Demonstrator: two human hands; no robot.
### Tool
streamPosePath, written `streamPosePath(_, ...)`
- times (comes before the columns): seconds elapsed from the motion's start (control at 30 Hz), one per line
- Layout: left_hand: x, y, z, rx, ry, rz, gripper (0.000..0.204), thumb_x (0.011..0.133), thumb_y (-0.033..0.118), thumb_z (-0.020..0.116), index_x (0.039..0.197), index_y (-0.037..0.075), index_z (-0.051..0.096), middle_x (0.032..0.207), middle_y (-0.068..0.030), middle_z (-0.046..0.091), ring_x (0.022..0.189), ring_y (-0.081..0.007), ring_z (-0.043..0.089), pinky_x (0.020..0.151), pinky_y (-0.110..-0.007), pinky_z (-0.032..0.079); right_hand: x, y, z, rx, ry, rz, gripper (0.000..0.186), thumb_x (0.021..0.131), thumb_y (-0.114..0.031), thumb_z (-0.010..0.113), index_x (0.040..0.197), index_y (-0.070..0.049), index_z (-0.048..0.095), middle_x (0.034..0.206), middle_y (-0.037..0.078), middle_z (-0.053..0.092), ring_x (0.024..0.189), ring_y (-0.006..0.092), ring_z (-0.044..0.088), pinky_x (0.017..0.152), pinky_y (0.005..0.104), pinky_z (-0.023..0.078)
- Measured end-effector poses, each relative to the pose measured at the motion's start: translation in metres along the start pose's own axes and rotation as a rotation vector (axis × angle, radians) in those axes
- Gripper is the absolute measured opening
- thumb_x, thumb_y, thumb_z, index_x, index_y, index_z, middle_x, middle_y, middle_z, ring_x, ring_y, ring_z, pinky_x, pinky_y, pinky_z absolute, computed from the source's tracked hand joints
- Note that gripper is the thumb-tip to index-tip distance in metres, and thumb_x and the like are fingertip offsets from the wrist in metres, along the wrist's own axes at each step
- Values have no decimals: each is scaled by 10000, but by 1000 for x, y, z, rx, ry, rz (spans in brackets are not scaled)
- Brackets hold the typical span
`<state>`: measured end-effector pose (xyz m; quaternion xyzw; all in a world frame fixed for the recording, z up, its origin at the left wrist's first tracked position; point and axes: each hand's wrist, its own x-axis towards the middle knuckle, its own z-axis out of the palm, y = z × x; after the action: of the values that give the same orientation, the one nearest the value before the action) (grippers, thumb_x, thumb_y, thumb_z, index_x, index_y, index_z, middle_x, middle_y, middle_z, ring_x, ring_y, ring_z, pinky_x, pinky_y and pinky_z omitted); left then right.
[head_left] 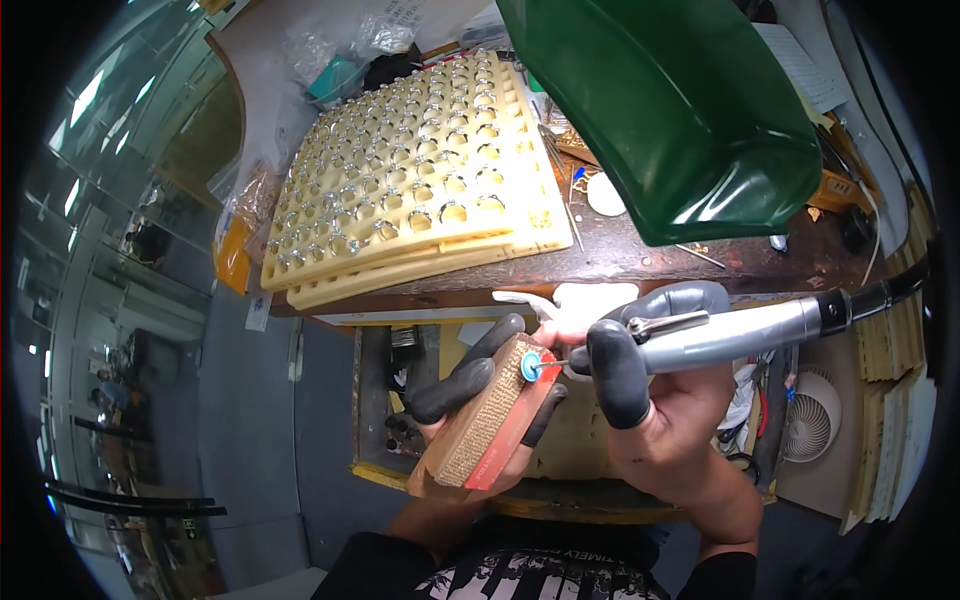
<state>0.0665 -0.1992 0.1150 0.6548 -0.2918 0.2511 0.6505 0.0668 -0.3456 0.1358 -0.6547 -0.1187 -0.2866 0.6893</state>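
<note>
My left hand [462, 385], in black finger cots, is closed round a long block [478, 425] with a rough brown face and a red side. My right hand [680, 425], also with black finger cots, grips a silver rotary handpiece [745, 335] with a lever on its side. A small blue disc [530, 366] on the handpiece's thin shank is against the block's upper end, or very close to it. Just behind the fingertips, a pale white piece [590, 303] sits at the bench edge.
Stacked cream trays [545, 215] hold rows of rings [425, 170] on the dark bench [650, 262]. A green lamp shade [670, 110] hangs low over the right side. Below my hands is a pulled-out drawer [575, 450]. A white fan [810, 415] stands at right.
</note>
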Motion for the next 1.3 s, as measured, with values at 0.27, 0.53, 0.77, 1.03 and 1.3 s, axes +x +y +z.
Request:
streamPosePath(0.27,10,4,4,52,-2,88,455,872,-61,674,1306,-4,547,1266,-188,635,1154,-224,620,986,-364,514,4,0,0,4,-19,-70,185,846,-57,767,950,41,649,860,115,663,713,187,673,617,294,511)
streamPosePath(0.53,8,5,7,30,34,18,407,861,-52,707,1240,22,579,1202,-194,680,1194,-243,615,1017,-382,500,5,-9,-4,-32,-19,-3,176,842,-61,767,924,45,652,852,114,676,712,184,669,630,301,514)
streamPosePath(0.77,-1,-1,-4,79,-31,26,506,842,-63,724,1264,91,490,1280,-228,625,1251,-303,585,1050,-409,488,7,-3,-1,26,7,-32,164,848,-69,764,915,38,659,813,110,675,708,189,677,633,299,518)
streamPosePath(1.03,-7,-2,-4,17,-51,-3,538,838,-94,707,1282,115,486,1363,-250,548,1284,-330,550,1032,-403,516,8,-5,-3,-25,-48,-112,174,855,-91,764,923,41,673,841,122,702,713,196,691,630,306,522)
streamPosePath(1.3,-7,0,-8,123,-109,-10,590,843,-1,737,1323,69,401,1396,-272,499,1279,-330,546,1079,-437,454,3,-4,3,40,1,-77,184,854,-85,761,926,49,658,779,103,678,675,188,679,613,306,517)
